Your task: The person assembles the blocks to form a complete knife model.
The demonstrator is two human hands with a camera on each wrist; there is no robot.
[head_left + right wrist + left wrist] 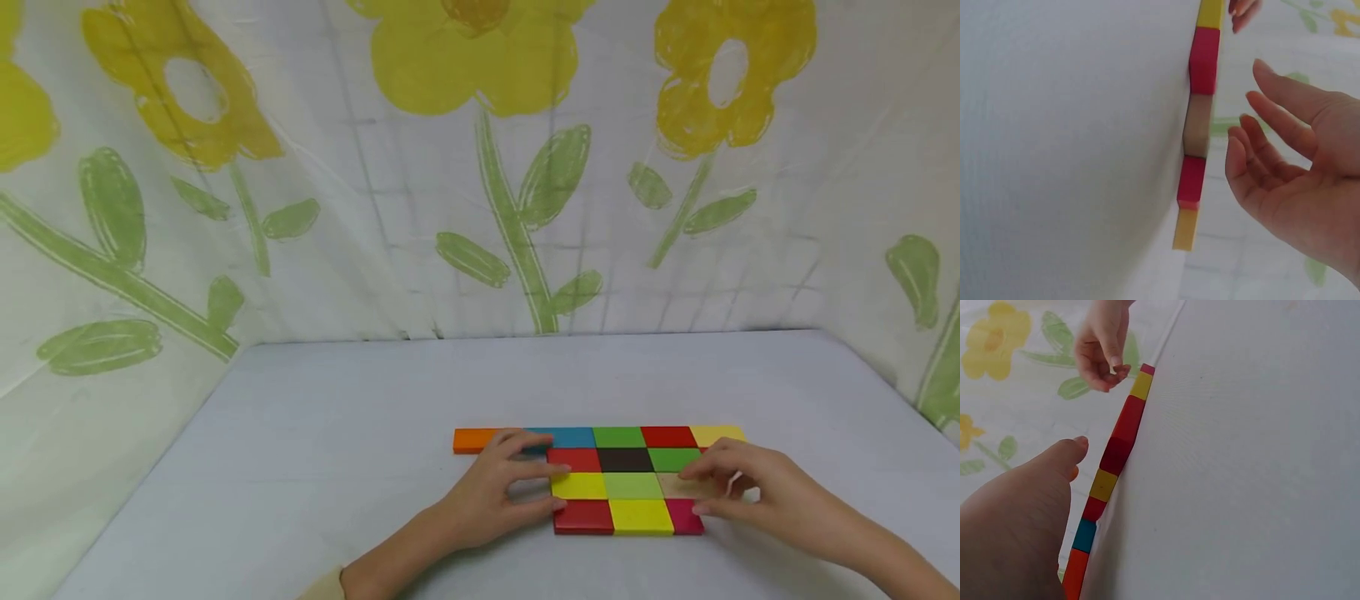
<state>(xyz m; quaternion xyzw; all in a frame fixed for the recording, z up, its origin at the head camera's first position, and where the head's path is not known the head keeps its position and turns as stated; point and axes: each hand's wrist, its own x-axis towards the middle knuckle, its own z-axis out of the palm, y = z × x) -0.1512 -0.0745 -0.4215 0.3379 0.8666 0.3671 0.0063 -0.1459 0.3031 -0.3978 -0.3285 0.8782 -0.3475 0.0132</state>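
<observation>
Coloured flat blocks lie edge to edge on the table in several rows. The back row holds an orange block [474, 441], a blue one [572, 437] and a pale yellow one [716, 435]. At the front are a red block [583, 517], a yellow one [641, 517] and a magenta one [684, 517]. My left hand [495, 492] spreads its fingers over the left edge of the rows, gripping nothing. Over the right edge, by a beige block [1198, 125] and the magenta one, my right hand [772, 496] has loosely bent fingers with nothing between them.
The blocks lie on a white-covered table [337, 400]. Behind it and at its sides hangs a white sheet [337, 275] printed with yellow flowers and green stems. The orange block juts out left beyond the other rows.
</observation>
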